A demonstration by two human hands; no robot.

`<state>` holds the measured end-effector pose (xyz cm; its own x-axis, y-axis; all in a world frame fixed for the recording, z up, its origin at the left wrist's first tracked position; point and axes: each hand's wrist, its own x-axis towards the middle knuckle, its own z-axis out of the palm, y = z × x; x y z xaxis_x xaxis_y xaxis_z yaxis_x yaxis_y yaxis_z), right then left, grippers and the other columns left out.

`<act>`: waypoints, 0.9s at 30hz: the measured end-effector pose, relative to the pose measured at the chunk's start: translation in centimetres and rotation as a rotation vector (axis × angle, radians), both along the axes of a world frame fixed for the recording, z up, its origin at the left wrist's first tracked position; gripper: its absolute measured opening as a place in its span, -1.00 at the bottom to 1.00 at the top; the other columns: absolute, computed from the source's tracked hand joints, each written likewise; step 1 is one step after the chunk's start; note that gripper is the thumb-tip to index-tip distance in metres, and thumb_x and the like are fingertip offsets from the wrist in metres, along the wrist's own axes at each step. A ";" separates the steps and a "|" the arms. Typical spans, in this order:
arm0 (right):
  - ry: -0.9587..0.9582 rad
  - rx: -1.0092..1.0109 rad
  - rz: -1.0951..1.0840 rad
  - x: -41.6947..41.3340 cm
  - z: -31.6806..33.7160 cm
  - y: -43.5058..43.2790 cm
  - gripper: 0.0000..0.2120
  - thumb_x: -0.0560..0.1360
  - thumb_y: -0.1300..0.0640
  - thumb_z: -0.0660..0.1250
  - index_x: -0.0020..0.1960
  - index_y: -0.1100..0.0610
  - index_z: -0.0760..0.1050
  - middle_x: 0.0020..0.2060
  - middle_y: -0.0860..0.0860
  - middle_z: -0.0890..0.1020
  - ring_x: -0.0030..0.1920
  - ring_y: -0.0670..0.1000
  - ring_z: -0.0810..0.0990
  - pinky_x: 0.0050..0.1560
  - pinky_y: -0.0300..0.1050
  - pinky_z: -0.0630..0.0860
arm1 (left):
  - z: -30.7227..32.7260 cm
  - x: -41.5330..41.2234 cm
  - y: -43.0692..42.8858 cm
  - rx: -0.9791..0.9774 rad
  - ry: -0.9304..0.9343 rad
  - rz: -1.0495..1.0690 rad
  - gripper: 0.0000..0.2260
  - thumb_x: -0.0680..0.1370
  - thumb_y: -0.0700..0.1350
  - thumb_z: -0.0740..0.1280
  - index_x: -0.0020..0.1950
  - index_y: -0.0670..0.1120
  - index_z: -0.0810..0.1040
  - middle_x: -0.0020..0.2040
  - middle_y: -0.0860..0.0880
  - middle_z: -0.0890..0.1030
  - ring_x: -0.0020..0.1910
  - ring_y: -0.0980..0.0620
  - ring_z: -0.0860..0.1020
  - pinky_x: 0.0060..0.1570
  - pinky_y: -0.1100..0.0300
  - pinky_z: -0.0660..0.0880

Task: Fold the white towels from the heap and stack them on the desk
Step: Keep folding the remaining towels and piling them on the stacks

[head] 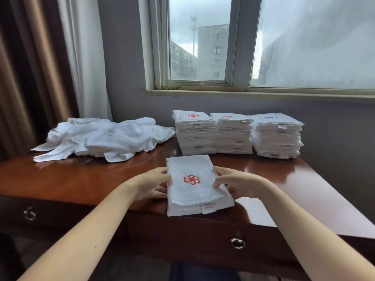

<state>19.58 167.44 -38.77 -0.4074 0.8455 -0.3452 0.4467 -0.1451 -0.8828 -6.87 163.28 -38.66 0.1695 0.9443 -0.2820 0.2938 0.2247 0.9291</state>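
A folded white towel (192,191) with a red pinwheel emblem and a small label lies at the desk's front edge, its near end slightly over the edge. My left hand (152,184) grips its left side and my right hand (233,182) grips its right side, fingers curled round the edges. A loose heap of white towels (105,135) lies at the back left of the desk. Three stacks of folded towels stand at the back: the left stack (194,134) and middle stack (233,134) topped with red emblems, the right stack (277,136) with a blue one.
The brown wooden desk (81,179) has two drawers with ring pulls (237,243) along its front. Behind it are a grey wall, a window sill (243,94) and curtains (50,67) at the left. The desk's right edge slants toward the front.
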 end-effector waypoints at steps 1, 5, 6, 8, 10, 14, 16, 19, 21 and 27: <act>0.034 -0.009 0.003 0.1 -0.1 -0.2 -0.21 0.46 0.22 0.36 0.57 -0.13 0.09 0.23 0.04 0.54 -0.12 0.05 0.63 -0.17 -0.08 0.59 | 0.0 -0.1 -0.3 -0.024 -0.084 -0.010 -0.60 0.53 -0.32 0.19 0.32 -0.06 0.51 0.12 -0.12 0.68 -0.08 -0.05 0.65 -0.14 0.14 0.61; 0.138 -0.030 0.002 0.1 -0.2 -1.0 -0.26 0.45 0.23 0.34 0.53 -0.13 0.17 0.33 0.01 0.47 -0.10 0.03 0.62 -0.14 -0.06 0.56 | -0.6 -0.5 -1.4 -0.108 -0.289 -0.015 -0.59 0.54 -0.36 0.23 0.34 -0.07 0.49 0.16 -0.10 0.67 -0.06 -0.04 0.67 -0.21 0.19 0.60; 0.145 -0.020 0.005 0.0 -0.1 -1.3 -0.31 0.46 0.24 0.33 0.52 -0.11 0.21 0.32 0.03 0.48 -0.10 0.02 0.62 -0.18 -0.08 0.56 | -0.6 -0.6 -1.6 -0.110 -0.343 -0.011 -0.61 0.54 -0.36 0.23 0.31 -0.07 0.52 0.17 -0.10 0.66 -0.05 -0.03 0.66 -0.20 0.20 0.60; 0.128 0.041 0.001 -0.3 0.7 -2.0 -0.42 0.47 0.25 0.28 0.45 -0.07 0.33 0.30 0.03 0.49 -0.06 0.02 0.61 -0.30 -0.15 0.54 | 0.0 -0.5 -2.1 -0.084 -0.404 -0.017 -0.66 0.54 -0.35 0.22 0.13 0.00 0.63 0.17 -0.10 0.67 -0.04 0.01 0.66 -0.20 0.21 0.60; 0.115 0.112 -0.007 -0.7 2.1 -2.4 -0.50 0.47 0.27 0.24 0.36 -0.08 0.43 0.25 0.03 0.51 -0.10 -0.02 0.59 -0.38 -0.22 0.50 | 1.2 -0.4 -2.4 0.006 -0.349 0.006 -0.66 0.55 -0.33 0.23 0.11 0.04 0.65 0.18 -0.08 0.66 -0.13 0.07 0.66 -0.26 0.23 0.58; 0.186 0.224 -0.024 -1.4 6.2 -2.0 -0.54 0.44 0.31 0.23 0.24 -0.07 0.52 0.13 0.11 0.57 -0.26 -0.07 0.61 -0.39 -0.25 0.47 | 4.8 -0.4 -1.3 0.231 -0.213 0.081 -0.47 0.56 -0.30 0.21 0.51 0.03 0.31 0.00 0.03 0.66 -0.32 0.18 0.60 -0.32 0.29 0.52; 0.219 0.309 -0.043 -1.6 8.8 -0.9 -0.52 0.40 0.31 0.25 0.20 -0.11 0.56 0.13 0.14 0.59 -0.19 0.00 0.58 -0.28 -0.18 0.46 | 7.2 -0.6 0.1 0.312 -0.229 0.097 -0.49 0.57 -0.33 0.18 0.49 0.01 0.33 -0.17 0.07 0.68 -0.37 0.19 0.58 -0.39 0.32 0.51; 0.260 0.433 -0.051 -2.1 12.7 1.7 -0.52 0.40 0.30 0.27 0.19 -0.14 0.57 0.13 0.15 0.63 -0.31 -0.10 0.55 -0.31 -0.25 0.44 | 11.3 -1.2 3.1 0.422 -0.207 0.134 -0.49 0.56 -0.32 0.19 0.47 0.04 0.36 -0.33 0.12 0.61 -0.44 0.21 0.53 -0.43 0.35 0.48; 0.236 0.540 -0.065 -2.5 15.1 4.7 -0.53 0.44 0.31 0.25 0.23 -0.11 0.55 0.12 0.21 0.60 -0.56 -0.19 0.39 -0.56 -0.35 0.28 | 13.8 -1.5 6.2 0.483 -0.160 0.162 -0.46 0.55 -0.31 0.21 0.50 0.07 0.36 -0.22 0.10 0.60 -0.40 0.22 0.52 -0.40 0.34 0.49; 0.289 0.559 -0.143 -3.6 17.9 14.9 -0.47 0.30 0.22 0.27 0.22 -0.12 0.55 -0.12 0.00 0.55 -0.35 -0.08 0.49 -0.42 -0.28 0.37 | 17.5 -1.2 15.5 0.549 -0.111 0.192 -0.43 0.54 -0.30 0.22 0.51 0.07 0.32 -0.01 0.02 0.56 -0.26 0.11 0.54 -0.28 0.26 0.58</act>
